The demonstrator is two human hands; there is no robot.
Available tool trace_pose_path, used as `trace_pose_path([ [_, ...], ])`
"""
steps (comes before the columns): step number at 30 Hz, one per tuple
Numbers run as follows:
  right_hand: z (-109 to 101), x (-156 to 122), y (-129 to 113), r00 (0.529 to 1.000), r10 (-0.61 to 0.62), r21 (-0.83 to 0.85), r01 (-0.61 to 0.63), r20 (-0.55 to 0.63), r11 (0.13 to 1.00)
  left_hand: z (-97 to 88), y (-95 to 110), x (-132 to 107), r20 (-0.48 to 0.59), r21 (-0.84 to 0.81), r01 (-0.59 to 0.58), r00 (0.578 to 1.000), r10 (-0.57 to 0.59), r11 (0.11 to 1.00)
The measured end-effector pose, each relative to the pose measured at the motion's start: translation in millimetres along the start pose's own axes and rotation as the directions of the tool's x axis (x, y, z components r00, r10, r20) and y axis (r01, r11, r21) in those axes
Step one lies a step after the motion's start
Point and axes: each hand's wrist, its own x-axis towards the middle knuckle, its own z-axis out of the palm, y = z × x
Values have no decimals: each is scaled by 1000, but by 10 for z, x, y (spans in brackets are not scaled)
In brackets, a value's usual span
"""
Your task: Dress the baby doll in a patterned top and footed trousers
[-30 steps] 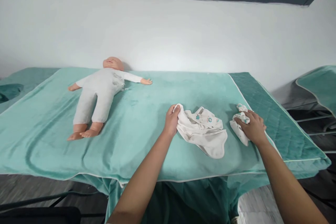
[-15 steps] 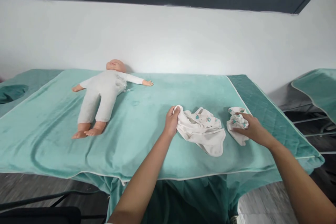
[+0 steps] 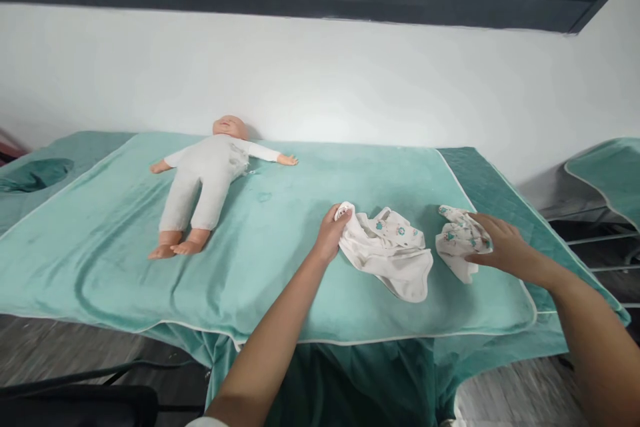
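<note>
My left hand (image 3: 332,235) pinches the left end of a white baby garment (image 3: 387,257), which lies loosely spread on the green cover. Teal and orange prints show along its upper part. To the right, my right hand (image 3: 505,247) grips a smaller, bunched white cloth piece (image 3: 460,237) with the same kind of print; its lower tip hangs toward the cover. A gap of green fabric separates the two pieces. On the left of the bed a baby doll (image 3: 203,173) lies on its back, arms spread, with a white cloth body and bare feet.
A green cover (image 3: 280,280) with white piping lies over the bed, which stands against a white wall (image 3: 320,80). Beyond the right end are metal bars (image 3: 605,240) and another green-covered surface (image 3: 613,173). A black chair-like object (image 3: 80,403) stands at lower left.
My right hand has shifted slightly right with the smaller cloth, which now looks more opened out. The left hand keeps its pinch on the garment. The view has shifted a little.
</note>
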Motion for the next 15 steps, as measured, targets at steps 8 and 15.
trace_pose_path([
  [8,-109,192,-1679,979,-191,387,206,-78,899,145,572,-62,361,330,-172,932,44,928],
  [15,-313,715,-2467,910,-341,617,412,-236,671,453,1528,-374,590,408,-411,800,108,815],
])
